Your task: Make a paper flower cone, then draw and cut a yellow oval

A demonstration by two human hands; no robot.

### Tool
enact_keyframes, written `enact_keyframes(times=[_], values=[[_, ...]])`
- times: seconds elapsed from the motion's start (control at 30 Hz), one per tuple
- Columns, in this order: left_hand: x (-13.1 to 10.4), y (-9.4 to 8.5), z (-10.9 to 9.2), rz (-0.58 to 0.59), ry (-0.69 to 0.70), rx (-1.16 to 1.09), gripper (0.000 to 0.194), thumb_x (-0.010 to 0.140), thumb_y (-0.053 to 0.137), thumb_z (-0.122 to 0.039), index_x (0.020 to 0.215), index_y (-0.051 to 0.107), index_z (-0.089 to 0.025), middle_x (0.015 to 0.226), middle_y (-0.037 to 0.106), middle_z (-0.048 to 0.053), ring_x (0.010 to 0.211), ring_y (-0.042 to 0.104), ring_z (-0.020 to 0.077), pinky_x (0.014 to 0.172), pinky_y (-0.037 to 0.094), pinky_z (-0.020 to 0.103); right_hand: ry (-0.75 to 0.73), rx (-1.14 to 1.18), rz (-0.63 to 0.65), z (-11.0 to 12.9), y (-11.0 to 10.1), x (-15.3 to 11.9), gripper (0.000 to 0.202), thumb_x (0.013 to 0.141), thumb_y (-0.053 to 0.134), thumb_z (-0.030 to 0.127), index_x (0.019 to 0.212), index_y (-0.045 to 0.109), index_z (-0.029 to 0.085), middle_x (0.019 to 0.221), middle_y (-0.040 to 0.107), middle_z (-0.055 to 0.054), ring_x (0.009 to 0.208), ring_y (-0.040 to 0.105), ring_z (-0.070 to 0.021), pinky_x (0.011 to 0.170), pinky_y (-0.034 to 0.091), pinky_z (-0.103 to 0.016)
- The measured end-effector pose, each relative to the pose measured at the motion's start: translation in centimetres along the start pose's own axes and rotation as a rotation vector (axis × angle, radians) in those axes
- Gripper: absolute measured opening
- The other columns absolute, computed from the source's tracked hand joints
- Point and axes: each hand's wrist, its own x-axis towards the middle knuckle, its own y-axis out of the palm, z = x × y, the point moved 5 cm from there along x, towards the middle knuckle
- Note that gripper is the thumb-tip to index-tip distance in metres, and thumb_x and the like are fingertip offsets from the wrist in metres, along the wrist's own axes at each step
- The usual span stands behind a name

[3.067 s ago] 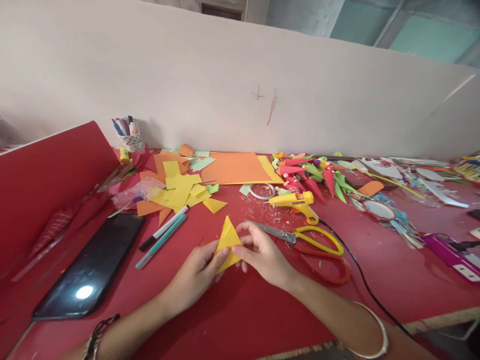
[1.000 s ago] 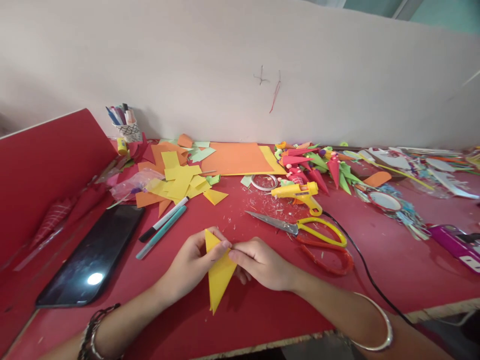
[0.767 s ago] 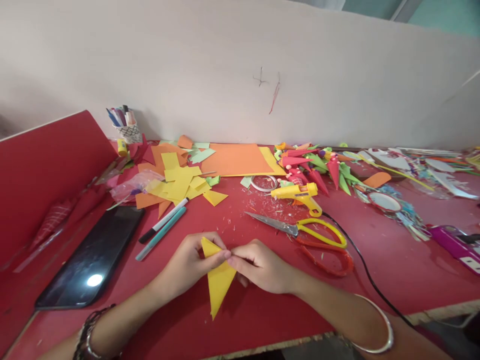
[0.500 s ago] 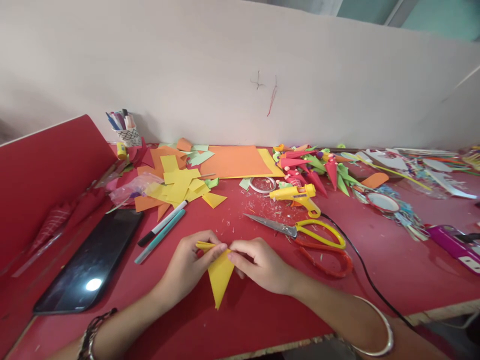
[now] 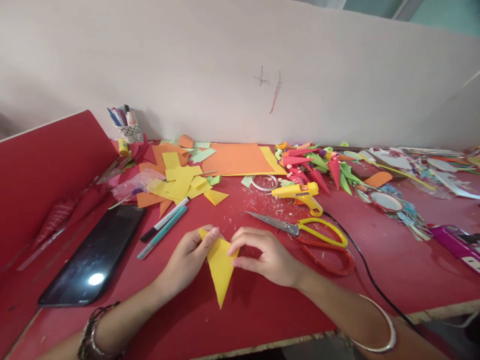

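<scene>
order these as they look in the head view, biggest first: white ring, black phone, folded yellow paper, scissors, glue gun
1. Black phone
2. Scissors
3. Folded yellow paper and glue gun: too close to rank, since the paper is partly covered and nearer the camera
4. White ring

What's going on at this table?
A person holds a pointed piece of yellow paper in the left hand, thumb on top, tip toward them. The right hand is at its right edge, index finger over the paper; whether it grips is unclear. Scissors and a glue gun lie beyond the right hand; a phone lies on the left.
</scene>
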Motion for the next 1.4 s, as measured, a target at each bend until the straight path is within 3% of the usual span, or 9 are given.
enact_keyframes(times=[0.23,0.47,0.63,0.73,0.83,0.93,1.13,1.3,1.4], values=[[-0.1,-0.1,0.1,-0.013,-0.059,0.006,0.044,0.079,0.040,-0.052,0.060,0.053,-0.015,0.052,0.052,-0.002,0.048,0.046,0.0099,0.049,0.037,0.020,-0.032,-0.008,0.066,0.1,0.4,0.0,0.021,0.074,0.064,0.029,0.091,0.058,0.019,0.088,0.058,-0.003,0.083,0.053,-0.0132,0.077,0.043,-0.026],[-0.1,0.4,-0.2,0.076,-0.010,0.025,0.042,0.081,0.040,-0.049,0.061,0.056,-0.015,0.058,0.057,-0.001,0.054,0.051,0.0109,0.054,0.041,0.020,0.057,0.020,-0.048,-0.5,0.0,0.0,0.014,0.081,0.053,0.028,0.074,0.058,0.017,0.074,0.056,-0.001,0.070,0.052,-0.0111,0.066,0.042,-0.024],[-0.4,-0.1,0.4,0.028,-0.007,0.020,0.045,0.081,0.037,-0.052,0.065,0.060,-0.017,0.067,0.062,0.003,0.067,0.055,0.0161,0.064,0.044,0.024,0.186,0.007,-0.141,-1.2,-0.3,-0.1,0.015,0.080,0.054,0.028,0.070,0.054,0.017,0.066,0.054,0.002,0.061,0.049,-0.0092,0.055,0.037,-0.021],[-0.5,0.5,0.6,0.148,0.004,-0.048,0.048,0.082,0.033,-0.053,0.071,0.061,-0.015,0.069,0.061,0.004,0.066,0.054,0.0163,0.065,0.044,0.027,0.229,0.058,-0.186,-1.6,-0.3,-0.3,0.011,0.081,0.053,0.029,0.078,0.052,0.018,0.069,0.055,0.002,0.064,0.051,-0.0093,0.056,0.038,-0.020],[-0.4,1.1,0.8,0.231,-0.027,-0.008,0.031,0.076,0.052,-0.045,0.079,0.061,-0.015,0.073,0.061,0.002,0.064,0.052,0.0137,0.060,0.042,0.023,0.203,0.034,-0.217,-1.6,-0.2,-0.4,0.009,0.082,0.051,0.028,0.082,0.051,0.019,0.074,0.055,0.001,0.068,0.053,-0.0105,0.060,0.040,-0.022],[-0.2,1.2,0.8,0.236,-0.077,0.020,0.026,0.076,0.054,-0.039,0.081,0.062,-0.015,0.071,0.060,0.000,0.061,0.050,0.0116,0.057,0.039,0.021,0.133,-0.053,-0.213,-1.0,-0.4,-0.4,0.008,0.084,0.047,0.026,0.084,0.053,0.019,0.075,0.056,0.000,0.069,0.052,-0.0108,0.062,0.042,-0.023],[0.1,0.5,0.8,0.201,-0.134,-0.146,0.028,0.074,0.057,-0.039,0.087,0.063,-0.015,0.074,0.061,0.002,0.063,0.050,0.0115,0.060,0.038,0.022,-0.092,-0.088,-0.011,0.5,-0.6,-0.2,0.027,0.075,0.061,0.026,0.100,0.055,0.020,0.094,0.058,-0.004,0.089,0.053,-0.0143,0.081,0.043,-0.029],[-0.2,0.5,0.8,0.185,-0.183,-0.100,0.030,0.075,0.051,-0.041,0.072,0.063,-0.014,0.065,0.058,0.001,0.060,0.048,0.0118,0.060,0.038,0.023,-0.098,-0.046,-0.140,0.1,-1.1,-0.1,0.009,0.082,0.053,0.021,0.086,0.061,0.019,0.084,0.060,-0.002,0.078,0.055,-0.0115,0.072,0.044,-0.025],[-0.1,0.1,1.2,0.100,-0.168,-0.067,0.030,0.074,0.049,-0.042,0.066,0.061,-0.016,0.063,0.058,0.000,0.061,0.047,0.0123,0.060,0.038,0.023,-0.027,-0.002,-0.202,-0.4,-1.1,-0.2,0.011,0.082,0.053,0.023,0.074,0.058,0.018,0.076,0.058,-0.001,0.072,0.054,-0.0108,0.067,0.044,-0.024]])
